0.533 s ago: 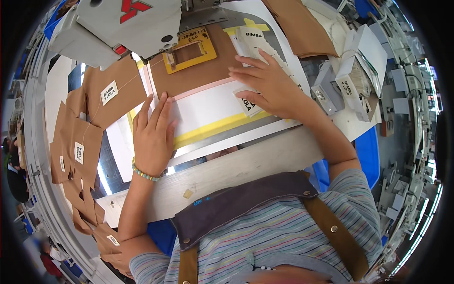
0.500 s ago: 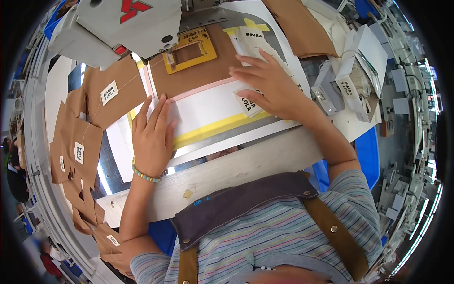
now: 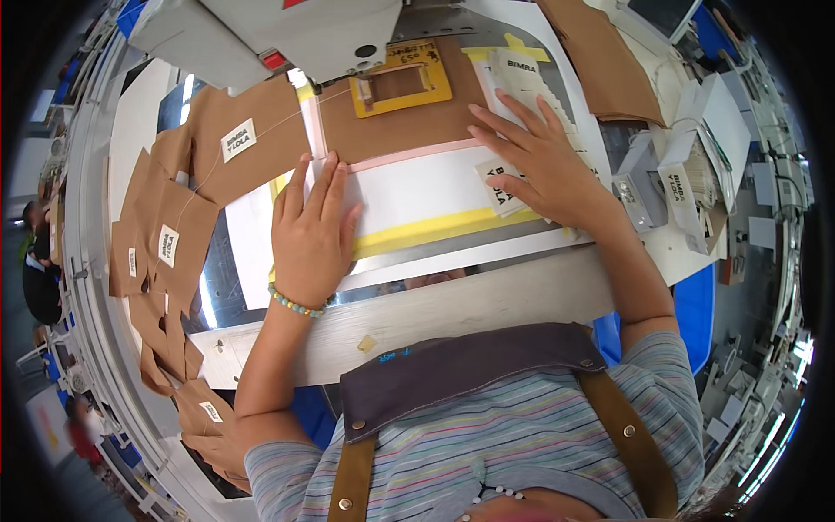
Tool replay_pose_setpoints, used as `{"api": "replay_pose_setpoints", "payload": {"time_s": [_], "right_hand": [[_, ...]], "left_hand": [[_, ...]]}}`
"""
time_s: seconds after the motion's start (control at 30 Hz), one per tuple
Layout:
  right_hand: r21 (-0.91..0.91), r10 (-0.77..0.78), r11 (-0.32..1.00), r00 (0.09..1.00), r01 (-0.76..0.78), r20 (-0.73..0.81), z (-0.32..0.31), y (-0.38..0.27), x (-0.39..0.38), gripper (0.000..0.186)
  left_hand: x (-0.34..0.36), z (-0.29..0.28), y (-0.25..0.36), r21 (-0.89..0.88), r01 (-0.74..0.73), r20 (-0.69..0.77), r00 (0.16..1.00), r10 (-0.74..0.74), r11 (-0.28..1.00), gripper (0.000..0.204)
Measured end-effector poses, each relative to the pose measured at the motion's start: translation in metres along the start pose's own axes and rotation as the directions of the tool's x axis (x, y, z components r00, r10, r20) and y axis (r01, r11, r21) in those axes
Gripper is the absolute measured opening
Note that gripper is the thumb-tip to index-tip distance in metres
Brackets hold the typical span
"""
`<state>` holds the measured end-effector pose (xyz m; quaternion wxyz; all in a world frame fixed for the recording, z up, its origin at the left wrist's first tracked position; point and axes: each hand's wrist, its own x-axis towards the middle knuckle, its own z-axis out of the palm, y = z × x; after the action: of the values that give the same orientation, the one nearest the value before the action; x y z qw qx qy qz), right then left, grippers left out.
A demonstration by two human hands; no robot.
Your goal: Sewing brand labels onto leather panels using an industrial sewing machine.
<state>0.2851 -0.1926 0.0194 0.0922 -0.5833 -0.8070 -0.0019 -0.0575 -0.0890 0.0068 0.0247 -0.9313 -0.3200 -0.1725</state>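
Note:
My left hand (image 3: 311, 230) lies flat with its fingers stretched, the fingertips at the corner of a pink strip (image 3: 417, 155) along the brown panel's near edge. Over the right edge of that brown panel (image 3: 400, 135), my right hand (image 3: 548, 170) spreads its fingers, holding nothing. A yellow rectangular frame template (image 3: 381, 108) rests on the panel below the sewing machine head (image 3: 270, 35). White printed labels (image 3: 520, 74) lie in an overlapping row beyond my right fingers. A few loose labels (image 3: 496, 193) sit under or beside my right thumb.
Brown pieces with sewn-on white labels (image 3: 170, 209) trail down the left side, joined by thread. More brown panels (image 3: 604, 65) are stacked at the far right. An open white box (image 3: 722, 117) and a label bundle stand right. Blue bins (image 3: 696, 317) sit below the table edge.
The whole view has shifted, so the work area appears farther right and slightly higher. Both hands keep nearly the same places on the panel and sheet.

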Motion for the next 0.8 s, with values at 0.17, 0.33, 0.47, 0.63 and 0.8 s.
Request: {"api": "replay_pose_setpoints", "payload": {"time_s": [0.17,0.33,0.47,0.63,0.8], "right_hand": [[-0.007,0.017,1.000,1.000,-0.017,0.025,-0.0027,0.0034,0.0006,0.064],[-0.011,0.014,1.000,0.999,-0.013,0.049,-0.0027,0.0034,-0.0005,0.063],[-0.024,0.015,1.000,0.999,-0.014,0.043,-0.0051,0.0056,-0.0002,0.063],[0.013,0.036,0.999,0.998,-0.036,-0.051,-0.0030,0.0080,-0.0005,0.062],[0.000,-0.001,1.000,1.000,0.001,0.000,0.0007,0.0097,-0.0023,0.061]], "left_hand": [[0.0013,-0.0015,0.0027,-0.029,-0.029,-0.042,0.999,0.028,0.999,0.065],[0.0015,-0.0009,0.0022,-0.011,-0.003,0.021,1.000,0.003,1.000,0.066],[0.0004,-0.0003,0.0002,-0.039,-0.015,0.011,1.000,0.016,0.999,0.064],[0.0019,0.0005,-0.0002,-0.113,-0.038,-0.034,0.999,0.035,0.993,0.061],[0.0014,0.0012,-0.0038,-0.130,-0.039,0.010,0.999,0.040,0.991,0.061]]}}
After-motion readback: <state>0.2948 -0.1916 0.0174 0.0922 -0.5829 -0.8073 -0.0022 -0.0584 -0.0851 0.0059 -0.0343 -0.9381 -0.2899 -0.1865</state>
